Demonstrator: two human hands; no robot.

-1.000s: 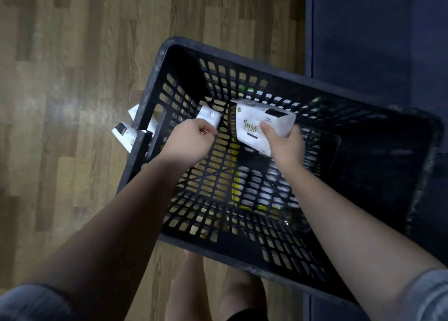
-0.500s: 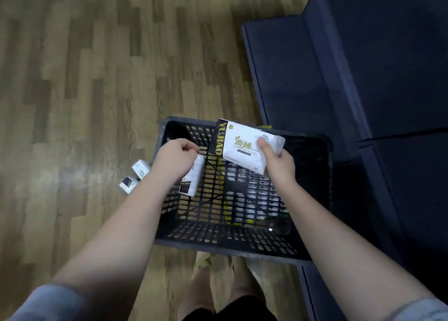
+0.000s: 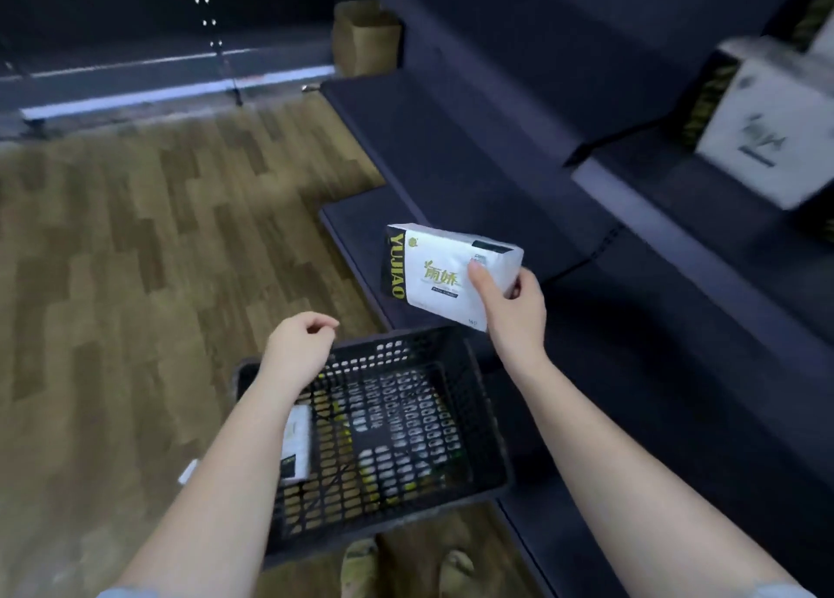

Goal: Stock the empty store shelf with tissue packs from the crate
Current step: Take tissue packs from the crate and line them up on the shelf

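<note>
My right hand [image 3: 512, 308] grips a white tissue pack [image 3: 440, 272] with a black side band and green lettering, held in the air above the crate's far rim, in front of the dark shelf [image 3: 451, 155]. Below stands the black slatted crate [image 3: 492, 421] on the floor. Another white tissue pack [image 3: 298, 448] lies inside it against the left wall. My left hand [image 3: 300, 345] hovers over the crate's left rim with fingers loosely curled and nothing in it.
Blurred white tissue packs [image 3: 762, 141] stand on an upper shelf at the right. A small white item [image 3: 187, 472] lies on the wooden floor left of the crate. A brown paper bag [image 3: 365, 38] sits at the far shelf end. My feet [image 3: 406, 566] are below the crate.
My left hand has let go of its small pack, which now lies in the crate. My right hand has lifted the tissue pack out and up toward the shelf. The view has tilted upward.
</note>
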